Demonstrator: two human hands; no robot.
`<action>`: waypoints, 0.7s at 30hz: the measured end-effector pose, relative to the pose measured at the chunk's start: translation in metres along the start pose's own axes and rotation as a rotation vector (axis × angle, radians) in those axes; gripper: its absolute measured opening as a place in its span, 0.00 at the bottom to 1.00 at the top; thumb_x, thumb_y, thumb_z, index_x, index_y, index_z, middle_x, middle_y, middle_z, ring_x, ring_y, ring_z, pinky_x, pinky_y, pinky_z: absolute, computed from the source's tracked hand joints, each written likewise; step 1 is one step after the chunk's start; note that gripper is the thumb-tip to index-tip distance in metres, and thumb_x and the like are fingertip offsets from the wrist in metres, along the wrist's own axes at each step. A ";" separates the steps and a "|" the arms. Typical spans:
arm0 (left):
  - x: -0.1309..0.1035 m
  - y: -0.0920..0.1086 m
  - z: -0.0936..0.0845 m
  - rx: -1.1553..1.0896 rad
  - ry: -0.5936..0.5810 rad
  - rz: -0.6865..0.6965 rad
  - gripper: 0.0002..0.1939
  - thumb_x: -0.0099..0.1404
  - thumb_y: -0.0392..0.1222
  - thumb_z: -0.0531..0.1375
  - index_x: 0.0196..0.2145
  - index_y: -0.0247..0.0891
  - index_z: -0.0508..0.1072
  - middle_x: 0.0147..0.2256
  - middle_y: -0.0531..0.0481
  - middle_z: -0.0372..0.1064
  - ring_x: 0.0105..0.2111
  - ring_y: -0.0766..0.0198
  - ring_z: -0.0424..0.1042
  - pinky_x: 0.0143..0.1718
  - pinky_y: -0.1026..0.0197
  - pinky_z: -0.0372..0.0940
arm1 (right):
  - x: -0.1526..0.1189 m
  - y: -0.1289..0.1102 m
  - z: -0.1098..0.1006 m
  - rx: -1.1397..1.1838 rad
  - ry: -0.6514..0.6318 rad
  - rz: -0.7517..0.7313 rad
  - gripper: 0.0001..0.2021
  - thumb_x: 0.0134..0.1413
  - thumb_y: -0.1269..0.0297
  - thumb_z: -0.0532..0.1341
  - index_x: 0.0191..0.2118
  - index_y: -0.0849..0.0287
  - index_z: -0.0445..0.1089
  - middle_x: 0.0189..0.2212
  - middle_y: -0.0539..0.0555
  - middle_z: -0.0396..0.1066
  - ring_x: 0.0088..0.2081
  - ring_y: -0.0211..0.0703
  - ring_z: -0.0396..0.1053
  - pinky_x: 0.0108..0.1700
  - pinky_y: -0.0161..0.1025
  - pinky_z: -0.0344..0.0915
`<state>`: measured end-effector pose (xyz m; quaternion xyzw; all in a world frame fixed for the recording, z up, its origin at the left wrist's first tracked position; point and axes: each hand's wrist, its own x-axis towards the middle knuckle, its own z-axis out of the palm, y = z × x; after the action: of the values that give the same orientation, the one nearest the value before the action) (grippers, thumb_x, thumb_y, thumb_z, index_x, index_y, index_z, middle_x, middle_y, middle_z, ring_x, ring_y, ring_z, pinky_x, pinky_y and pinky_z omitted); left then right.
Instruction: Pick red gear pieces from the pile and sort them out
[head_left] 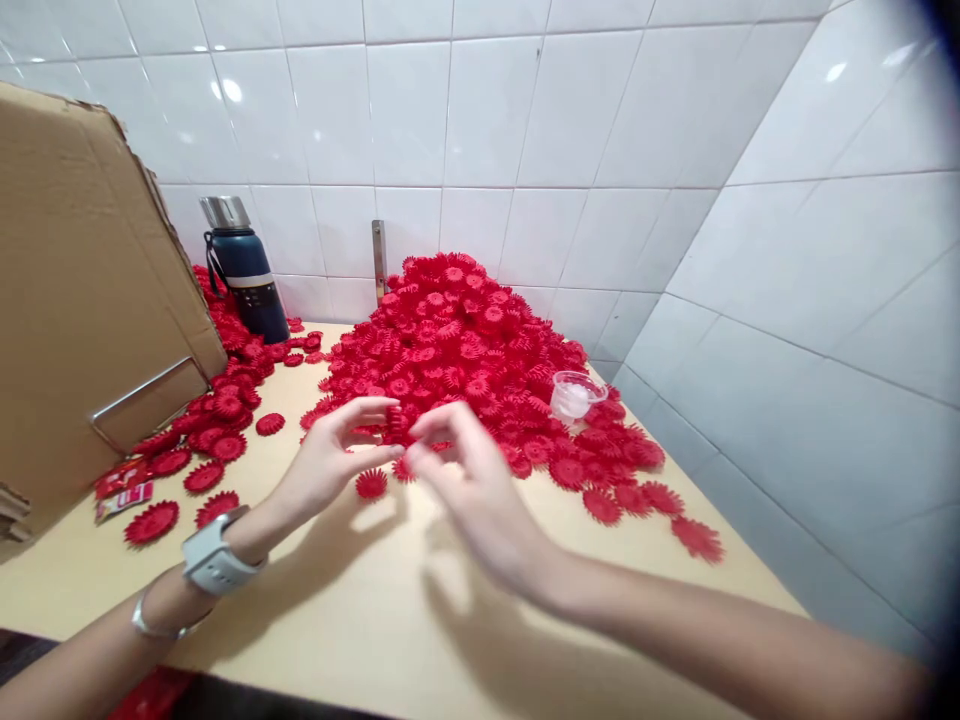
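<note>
A large heap of red flower-shaped pieces [457,330] rises against the wall. My left hand [330,455], with a pale watch at the wrist, is in front of the heap, its fingers curved round a small red piece [394,424] held between thumb and fingertips. Just to its right is my right hand [480,490], blurred, thumb and fingers curled toward the same piece; whether anything is between its fingertips is not clear. One loose red piece [371,485] lies on the table below my left fingers.
A cardboard box [90,300] stands at the left, a dark blue bottle [247,270] behind it. Red pieces spread beside the box, near a small packet [124,500]. A clear plastic cup [576,398] rests on the heap's right side. Tiled walls bound the wooden table [360,620].
</note>
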<state>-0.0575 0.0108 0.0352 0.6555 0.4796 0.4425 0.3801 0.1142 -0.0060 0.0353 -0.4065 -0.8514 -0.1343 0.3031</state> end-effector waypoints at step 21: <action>0.014 0.021 0.064 1.164 -0.226 0.427 0.07 0.60 0.36 0.54 0.34 0.33 0.70 0.38 0.41 0.68 0.38 0.55 0.65 0.38 0.53 0.63 | -0.036 0.083 0.027 1.231 -0.121 0.809 0.13 0.46 0.57 0.62 0.36 0.58 0.64 0.29 0.49 0.65 0.28 0.35 0.62 0.29 0.34 0.59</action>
<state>0.0112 0.0144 0.0367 0.8790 0.4571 0.1032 -0.0874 0.1855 0.0374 -0.0100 -0.4519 -0.5714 0.5124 0.4548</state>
